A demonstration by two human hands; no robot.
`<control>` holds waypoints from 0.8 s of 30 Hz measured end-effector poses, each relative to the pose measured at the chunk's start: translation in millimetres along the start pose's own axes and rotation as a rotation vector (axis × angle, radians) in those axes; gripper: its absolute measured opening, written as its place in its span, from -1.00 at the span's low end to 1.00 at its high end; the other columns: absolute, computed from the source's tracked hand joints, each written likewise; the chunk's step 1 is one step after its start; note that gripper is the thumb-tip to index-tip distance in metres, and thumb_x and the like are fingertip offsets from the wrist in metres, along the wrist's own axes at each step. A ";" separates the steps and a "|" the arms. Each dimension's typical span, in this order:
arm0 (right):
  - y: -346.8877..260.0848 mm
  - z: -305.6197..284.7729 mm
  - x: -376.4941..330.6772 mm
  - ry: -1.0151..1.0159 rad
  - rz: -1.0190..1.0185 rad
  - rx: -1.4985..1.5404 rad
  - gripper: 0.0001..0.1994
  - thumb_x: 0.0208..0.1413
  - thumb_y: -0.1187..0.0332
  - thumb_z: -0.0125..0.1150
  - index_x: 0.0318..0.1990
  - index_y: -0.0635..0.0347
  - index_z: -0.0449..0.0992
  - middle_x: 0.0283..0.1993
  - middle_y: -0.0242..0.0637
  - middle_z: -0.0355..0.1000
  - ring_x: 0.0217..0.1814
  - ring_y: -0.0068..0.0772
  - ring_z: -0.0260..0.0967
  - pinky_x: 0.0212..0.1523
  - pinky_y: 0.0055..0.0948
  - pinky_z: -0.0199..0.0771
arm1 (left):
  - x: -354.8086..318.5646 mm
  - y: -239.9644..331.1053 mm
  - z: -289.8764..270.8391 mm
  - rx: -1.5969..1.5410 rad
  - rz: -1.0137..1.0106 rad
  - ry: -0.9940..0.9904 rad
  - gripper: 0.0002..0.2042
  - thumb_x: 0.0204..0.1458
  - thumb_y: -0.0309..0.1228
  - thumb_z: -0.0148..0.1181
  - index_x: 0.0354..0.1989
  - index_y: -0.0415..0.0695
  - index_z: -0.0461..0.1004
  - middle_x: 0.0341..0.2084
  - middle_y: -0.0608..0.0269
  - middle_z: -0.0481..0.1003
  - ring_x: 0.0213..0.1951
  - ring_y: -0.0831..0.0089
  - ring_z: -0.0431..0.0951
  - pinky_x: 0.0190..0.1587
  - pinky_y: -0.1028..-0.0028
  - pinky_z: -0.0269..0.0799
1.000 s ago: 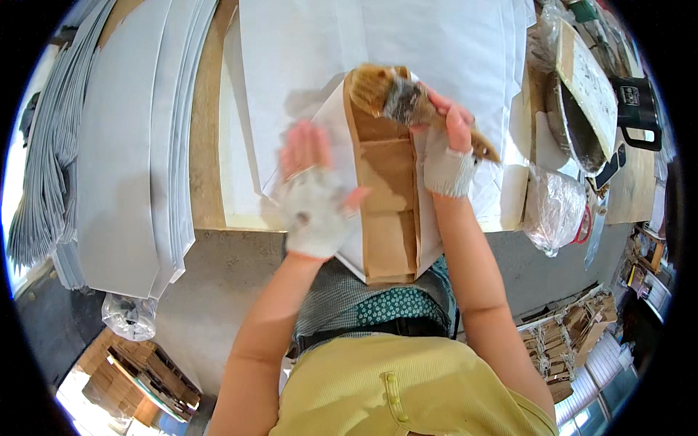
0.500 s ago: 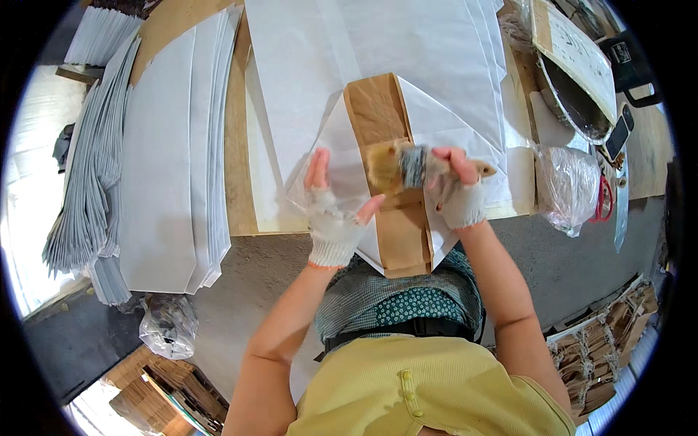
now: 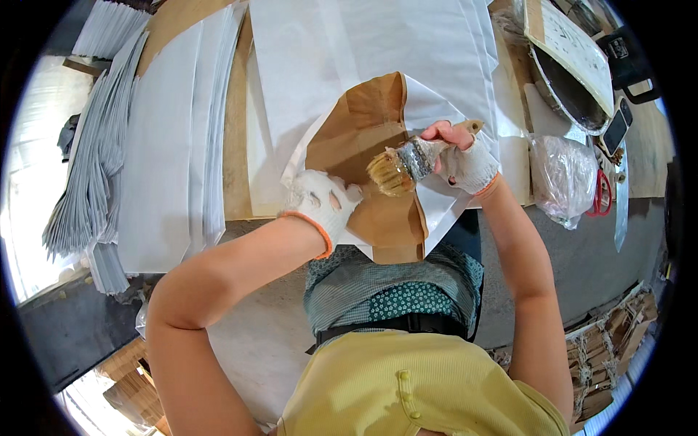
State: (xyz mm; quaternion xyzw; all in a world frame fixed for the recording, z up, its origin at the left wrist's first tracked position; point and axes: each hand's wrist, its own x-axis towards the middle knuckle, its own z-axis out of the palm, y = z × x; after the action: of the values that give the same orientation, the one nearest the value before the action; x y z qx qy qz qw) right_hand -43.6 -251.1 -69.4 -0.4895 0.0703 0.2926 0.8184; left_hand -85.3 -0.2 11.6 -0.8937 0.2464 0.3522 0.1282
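Note:
A paper bag (image 3: 367, 138), white outside with a brown inner layer, lies before me with its end folded out. My left hand (image 3: 323, 203), in a white glove with an orange cuff, is at the bag's left edge, its fingers curled at the flap and partly hidden. My right hand (image 3: 465, 160), in a fingerless-tipped white glove, grips a wide paintbrush (image 3: 414, 160) by its handle. The brush's pale bristles point left, over the brown paper. Whether they touch it, I cannot tell.
Stacked white paper bags (image 3: 163, 145) fan out on the left. More white sheets (image 3: 378, 36) lie beyond my hands. At right are a tub of dark contents (image 3: 567, 87), a phone (image 3: 616, 131), a clear plastic bag (image 3: 563, 178), red-handled scissors (image 3: 602, 192) and a metal ruler-like strip (image 3: 622, 207).
My left hand has gone from spread fingers to curling at the bag's left edge. The brown part has opened wider leftward. The brush has tilted, bristles lower, and comes into sharper view.

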 end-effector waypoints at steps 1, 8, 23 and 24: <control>1.4 -1.5 0.0 -0.039 -0.009 -0.009 -0.61 0.20 -0.01 0.06 -0.10 0.09 0.57 -0.48 -0.37 0.48 -0.50 -0.60 0.37 -0.66 -0.63 0.13 | 1.9 0.1 19.2 -0.012 0.002 0.124 -0.66 0.00 -0.28 0.21 -0.02 -0.03 0.49 0.09 0.03 0.44 0.09 0.18 0.49 0.00 0.32 0.47; 14.0 -35.4 -1.2 -0.111 -0.106 0.276 -0.67 0.22 -0.04 0.07 -0.17 -0.01 0.54 -0.52 -0.36 0.46 -0.54 -0.55 0.36 -0.68 -0.65 0.17 | 3.3 12.1 -2.7 -0.140 0.191 0.036 -0.59 -0.01 -0.17 0.19 0.02 -0.03 0.51 -0.01 -0.01 0.46 -0.04 0.09 0.54 0.00 0.21 0.49; 8.7 36.1 -99.6 -0.309 -0.998 -1.490 -0.68 -0.18 0.35 0.41 -0.18 -0.14 0.54 -0.24 -0.38 0.41 -0.19 -0.27 0.40 -0.27 -0.29 0.39 | 50.3 -29.5 -20.6 -0.306 -0.113 0.458 -0.78 0.03 -0.26 0.21 -0.23 -0.11 0.48 -0.21 0.09 0.49 -0.10 0.07 0.54 -0.04 0.19 0.47; -3.1 35.7 -101.5 -0.352 -0.986 -1.531 -0.68 -0.20 0.34 0.42 -0.20 -0.18 0.55 -0.26 -0.40 0.39 -0.23 -0.30 0.38 -0.31 -0.30 0.36 | 56.1 -30.9 -21.5 -0.313 -0.107 0.454 -0.78 0.06 -0.24 0.19 -0.23 -0.11 0.49 -0.20 0.08 0.50 -0.11 0.06 0.55 -0.06 0.19 0.48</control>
State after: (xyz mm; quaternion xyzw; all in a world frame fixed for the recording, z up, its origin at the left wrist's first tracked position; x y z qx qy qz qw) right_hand -131.1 -263.7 -8.1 -0.8197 -0.4833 -0.0517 0.3030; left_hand -21.4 -2.3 -10.1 -0.9705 0.1639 0.1693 -0.0516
